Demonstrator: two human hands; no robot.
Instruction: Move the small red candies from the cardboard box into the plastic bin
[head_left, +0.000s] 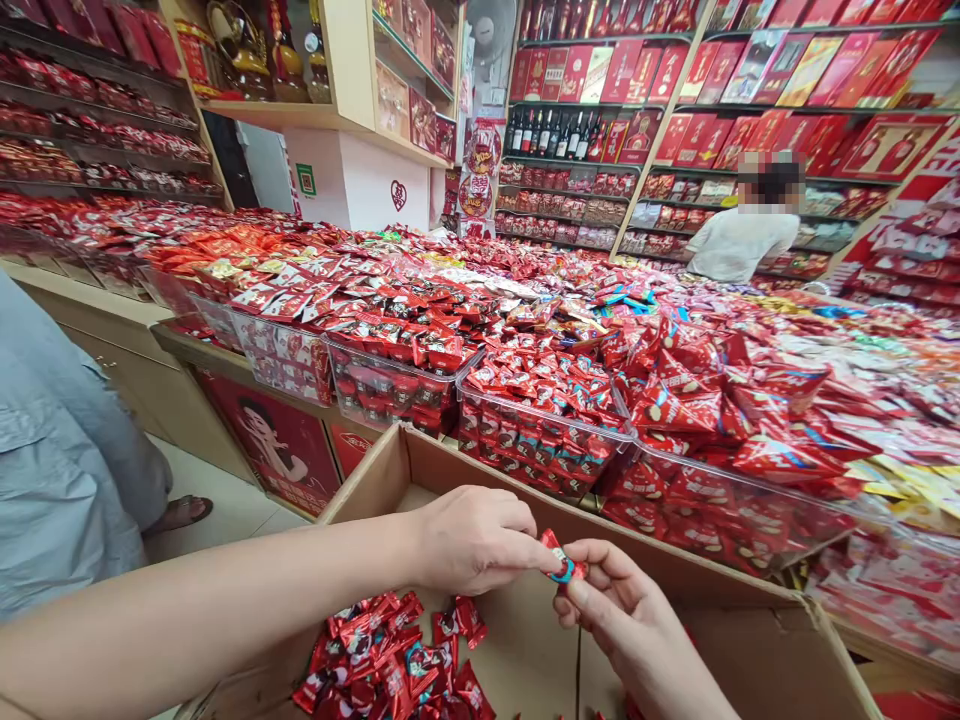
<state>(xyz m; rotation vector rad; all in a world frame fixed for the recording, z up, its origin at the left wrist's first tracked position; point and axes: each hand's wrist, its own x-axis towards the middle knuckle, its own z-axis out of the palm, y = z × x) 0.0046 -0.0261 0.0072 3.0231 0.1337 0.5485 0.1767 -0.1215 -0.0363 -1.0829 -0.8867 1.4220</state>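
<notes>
A small wrapped candy (561, 562) in red with a blue band is pinched between the thumb and fingers of my right hand (611, 595), above an open cardboard box (757, 650). From the left, my left hand (480, 540) reaches across, its index fingertip touching the candy's near side. Its other fingers are curled, and its thumb is hidden, so whatever it may hold does not show. Below my left forearm, a heap of red wrapped candies (390, 665) lies in the box, partly covered by the arm.
Clear plastic bins (540, 430) of red-wrapped sweets line the counter just beyond the box. A person in grey clothes (67, 430) stands close at left; another in a white top (742, 245) is at the back right. Shelves (592, 100) of bottles and gift boxes fill the walls.
</notes>
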